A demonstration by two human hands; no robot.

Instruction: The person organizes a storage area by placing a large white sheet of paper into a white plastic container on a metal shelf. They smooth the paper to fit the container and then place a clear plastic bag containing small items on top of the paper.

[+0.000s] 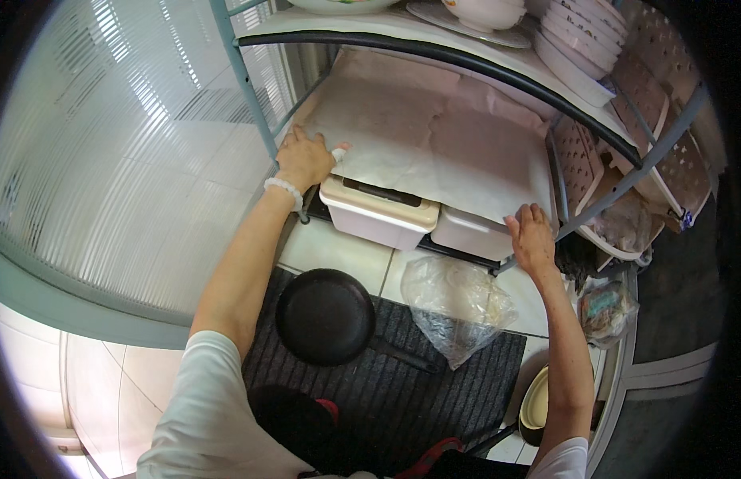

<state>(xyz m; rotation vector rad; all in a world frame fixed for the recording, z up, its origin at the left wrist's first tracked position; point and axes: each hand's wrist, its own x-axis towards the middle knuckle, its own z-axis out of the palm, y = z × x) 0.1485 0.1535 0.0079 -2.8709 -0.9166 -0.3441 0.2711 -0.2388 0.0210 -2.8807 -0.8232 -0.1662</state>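
Note:
A pale paper sheet (400, 120) covers a lower shelf of a blue metal rack (245, 90). Its left edge lies under my left hand (304, 157), whose fingers are spread; the thumb tip bears a white wrap. At the sheet's front right corner is my right hand (533, 236), its fingers over the edge and its thumb apart; whether it pinches the paper is unclear. Beneath the sheet stand a cream-lidded plastic box (376, 218) and a second white plastic box (472, 230).
A black frying pan (325, 317) lies on a dark ribbed mat (472, 395), beside a clear plastic bag (454, 305). Bowls (586, 30) stand on the upper shelf (358, 27). Perforated plastic baskets (580, 155) stand at right, a ribbed glass panel (119, 155) at left.

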